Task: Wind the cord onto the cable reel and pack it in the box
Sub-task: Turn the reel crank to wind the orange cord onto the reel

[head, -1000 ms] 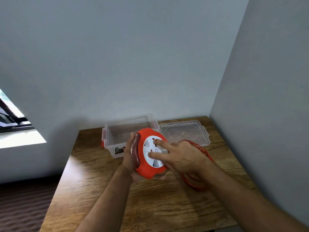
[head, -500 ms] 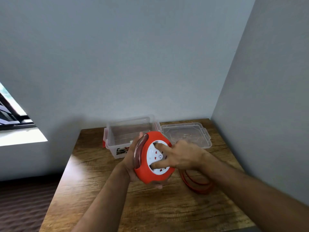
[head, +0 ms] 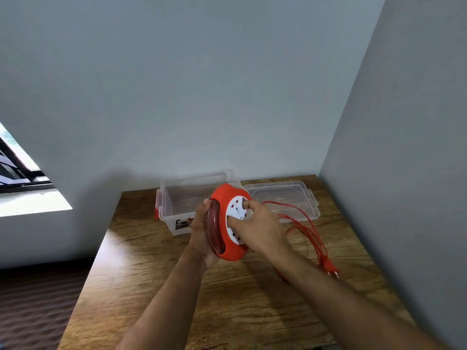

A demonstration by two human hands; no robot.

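1. The cable reel (head: 231,223) sits at the centre of my frame, an orange round housing with a white socket face, held up on edge above the counter (head: 156,274) between both hands.
2. My left hand (head: 202,231) cups the reel's rim from the left; its fingers wrap around the back, clamped on the housing, with the thumb up by the top edge.
3. My right hand (head: 260,228) lies against the white face, fingers bent and pressed onto it, index and thumb touching the socket plate.
4. Through the slot on the reel's left edge I see dark red turns of wound cord.
5. The loose orange cord (head: 307,223) trails out to the right of the reel in several long loops lying on the counter, crossing the near edge of the lid.
6. Its plug (head: 331,269) rests on the counter at the lower right of the loops, pins pointing down-right.
7. Behind the reel, the clear plastic box (head: 187,198) stands open, with a red latch on its left end.
8. The clear lid (head: 283,198) lies flat just right of the box, near the corner of the grey walls.
9. A window (head: 17,168) shows at the left edge of the frame.
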